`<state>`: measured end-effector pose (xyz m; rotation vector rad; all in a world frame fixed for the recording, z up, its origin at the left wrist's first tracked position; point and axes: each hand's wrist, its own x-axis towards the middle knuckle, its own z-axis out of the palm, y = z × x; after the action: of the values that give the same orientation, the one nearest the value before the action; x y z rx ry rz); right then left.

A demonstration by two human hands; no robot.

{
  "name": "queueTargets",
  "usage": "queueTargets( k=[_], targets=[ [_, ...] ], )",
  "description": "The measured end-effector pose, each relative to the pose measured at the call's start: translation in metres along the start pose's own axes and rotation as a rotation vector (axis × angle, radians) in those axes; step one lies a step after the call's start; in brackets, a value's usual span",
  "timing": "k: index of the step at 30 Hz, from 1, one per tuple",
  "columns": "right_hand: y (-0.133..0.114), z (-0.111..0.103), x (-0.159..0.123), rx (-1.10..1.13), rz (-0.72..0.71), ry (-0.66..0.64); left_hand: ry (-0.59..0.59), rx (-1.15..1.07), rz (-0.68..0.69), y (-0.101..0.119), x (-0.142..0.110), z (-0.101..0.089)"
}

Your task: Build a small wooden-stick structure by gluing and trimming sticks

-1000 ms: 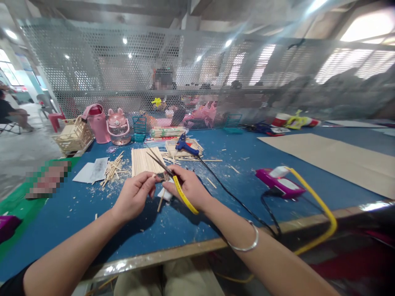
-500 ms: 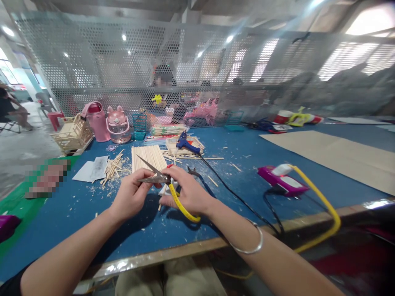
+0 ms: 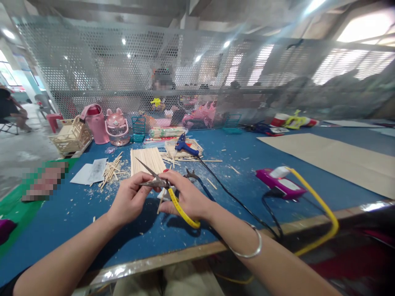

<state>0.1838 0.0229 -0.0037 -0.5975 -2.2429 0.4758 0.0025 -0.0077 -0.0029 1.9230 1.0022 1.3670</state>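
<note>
My right hand [image 3: 188, 196] is closed round yellow-handled snips [image 3: 182, 211], whose dark blades [image 3: 148, 174] stand apart and point up to the left. My left hand [image 3: 131, 197] pinches something small at the blades; I cannot make out what. Under my hands a thin wooden stick [image 3: 160, 203] and a white scrap lie on the blue table [image 3: 234, 193]. Just beyond my hands a flat mat of wooden sticks [image 3: 146, 159] rests on the table.
A blue glue gun [image 3: 184, 146] with a black cord lies behind the mat. A purple device [image 3: 279, 183] with a yellow cable sits at right, brown cardboard [image 3: 336, 158] beyond it. Stick offcuts [image 3: 111, 168], paper, a stick-built basket [image 3: 71, 137] and pink containers [image 3: 106, 123] stand at left. A person sits behind the mesh screen.
The snips' blades were shut a second ago and now stand apart. My hands stay in about the same place above the table.
</note>
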Motion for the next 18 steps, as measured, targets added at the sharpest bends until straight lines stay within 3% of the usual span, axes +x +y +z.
queueTargets(
  k=[18],
  targets=[
    [-0.0033, 0.001, -0.0021, -0.087, 0.101, -0.032, 0.032, 0.001, -0.073, 0.0029, 0.0009, 0.0021]
  ],
)
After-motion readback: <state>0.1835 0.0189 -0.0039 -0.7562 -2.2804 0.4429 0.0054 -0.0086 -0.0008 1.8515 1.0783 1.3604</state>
